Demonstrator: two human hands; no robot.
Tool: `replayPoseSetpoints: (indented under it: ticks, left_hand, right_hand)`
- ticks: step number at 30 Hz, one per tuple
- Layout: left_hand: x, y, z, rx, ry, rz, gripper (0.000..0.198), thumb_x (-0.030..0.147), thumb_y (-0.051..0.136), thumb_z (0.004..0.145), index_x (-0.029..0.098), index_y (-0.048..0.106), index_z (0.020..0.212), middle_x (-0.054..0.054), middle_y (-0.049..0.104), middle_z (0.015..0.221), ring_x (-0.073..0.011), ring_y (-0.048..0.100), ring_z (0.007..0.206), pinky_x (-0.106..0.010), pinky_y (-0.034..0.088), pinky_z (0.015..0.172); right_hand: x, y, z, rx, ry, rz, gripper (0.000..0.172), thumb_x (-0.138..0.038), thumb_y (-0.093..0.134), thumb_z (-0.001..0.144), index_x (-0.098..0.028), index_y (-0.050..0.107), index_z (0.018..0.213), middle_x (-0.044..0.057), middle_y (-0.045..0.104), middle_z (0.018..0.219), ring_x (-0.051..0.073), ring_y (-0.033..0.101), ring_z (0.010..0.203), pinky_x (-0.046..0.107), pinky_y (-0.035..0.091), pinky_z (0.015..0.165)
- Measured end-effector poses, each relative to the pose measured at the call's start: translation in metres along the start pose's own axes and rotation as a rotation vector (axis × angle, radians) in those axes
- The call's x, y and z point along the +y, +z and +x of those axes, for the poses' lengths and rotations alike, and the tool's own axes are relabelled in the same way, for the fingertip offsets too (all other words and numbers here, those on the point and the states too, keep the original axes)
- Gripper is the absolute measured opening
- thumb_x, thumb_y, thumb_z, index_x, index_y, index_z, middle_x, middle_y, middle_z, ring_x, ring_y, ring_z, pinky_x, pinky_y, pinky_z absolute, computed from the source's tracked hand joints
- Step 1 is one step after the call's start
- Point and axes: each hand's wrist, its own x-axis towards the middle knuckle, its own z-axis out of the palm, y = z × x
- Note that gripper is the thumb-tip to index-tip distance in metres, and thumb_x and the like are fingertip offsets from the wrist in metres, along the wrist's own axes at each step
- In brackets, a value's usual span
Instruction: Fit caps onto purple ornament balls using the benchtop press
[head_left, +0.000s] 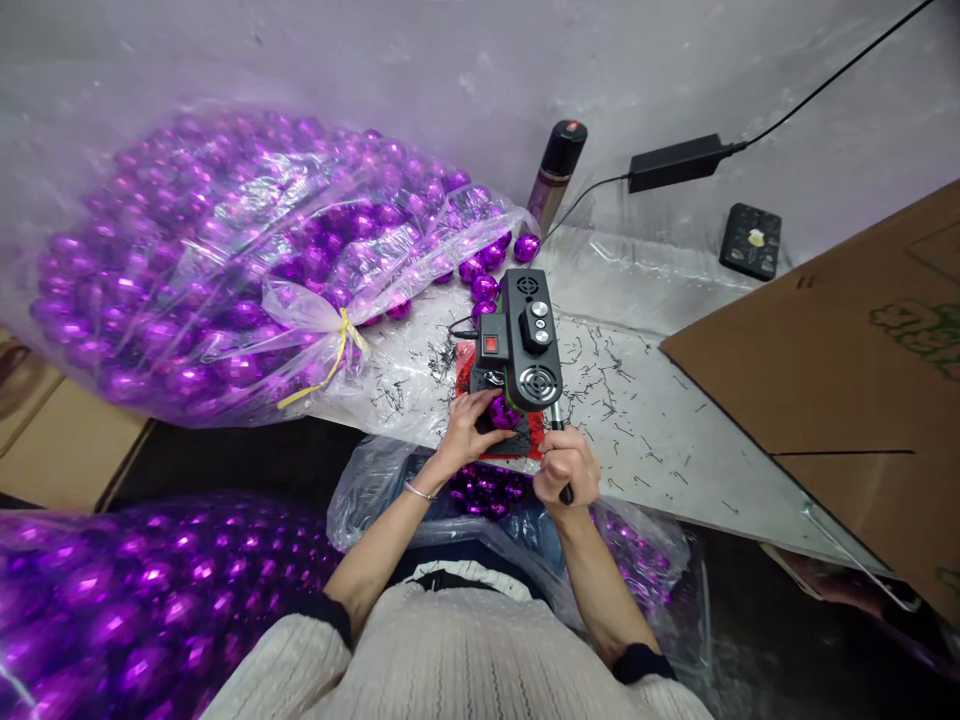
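Observation:
My left hand (471, 425) pinches a shiny purple ball (501, 412) and holds it under the head of a small black machine (525, 340) on the table. This machine has a red switch, round buttons and a grille, and it stands on a red pad (534, 436). My right hand (566, 468) is closed in a fist round the machine's metal lever handle (558, 420), just right of the ball. In my lap lies an open clear bag of purple balls (487, 492).
A large tied clear bag of purple balls (225, 260) fills the left of the table; another bag (127, 600) lies lower left. Loose balls (484, 285), a spray can (556, 170), a power adapter (675, 162), a black pad (751, 240), cardboard (847, 360) and scattered metal scraps (622, 390) surround the machine.

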Motion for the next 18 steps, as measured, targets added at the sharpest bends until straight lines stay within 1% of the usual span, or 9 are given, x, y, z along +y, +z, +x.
replayPoseSetpoints:
  ticks: [4,11,15,18]
  left_hand:
    - [-0.001,0.001,-0.001,0.010,0.001,0.002,0.072,0.043,0.098,0.074,0.028,0.070,0.139,-0.012,0.074,0.137,-0.0328,0.066,0.129,-0.051,0.043,0.119]
    - [-0.003,0.003,-0.001,0.024,0.028,0.002,0.070,0.044,0.097,0.075,0.025,0.071,0.137,-0.013,0.075,0.135,-0.0325,0.068,0.128,-0.051,0.045,0.117]
    - [-0.003,0.003,0.001,0.025,0.036,0.002,0.071,0.045,0.098,0.074,0.026,0.071,0.137,-0.013,0.076,0.134,-0.0326,0.068,0.127,-0.052,0.045,0.117]
    - [-0.003,0.002,0.002,0.020,0.045,0.002,0.071,0.043,0.098,0.074,0.025,0.071,0.138,-0.013,0.075,0.135,-0.0325,0.068,0.128,-0.052,0.045,0.118]
  right_hand:
    - [0.005,0.004,-0.009,0.037,0.014,-0.013,0.038,-0.034,0.035,0.112,-0.026,0.047,0.077,-0.001,0.058,0.067,0.014,0.050,0.056,0.035,0.046,0.062]
    - [0.010,0.010,-0.018,0.092,0.005,0.024,0.039,-0.034,0.033,0.112,-0.027,0.048,0.078,-0.001,0.058,0.066,0.016,0.054,0.058,0.037,0.049,0.067]
    - [0.011,0.011,-0.017,0.092,0.001,0.018,0.039,-0.033,0.033,0.112,-0.026,0.047,0.076,-0.002,0.057,0.066,0.015,0.054,0.058,0.037,0.049,0.069]
    - [0.011,0.012,-0.015,0.100,-0.012,0.032,0.038,-0.030,0.034,0.112,-0.026,0.047,0.076,-0.002,0.058,0.067,0.014,0.053,0.058,0.035,0.047,0.067]
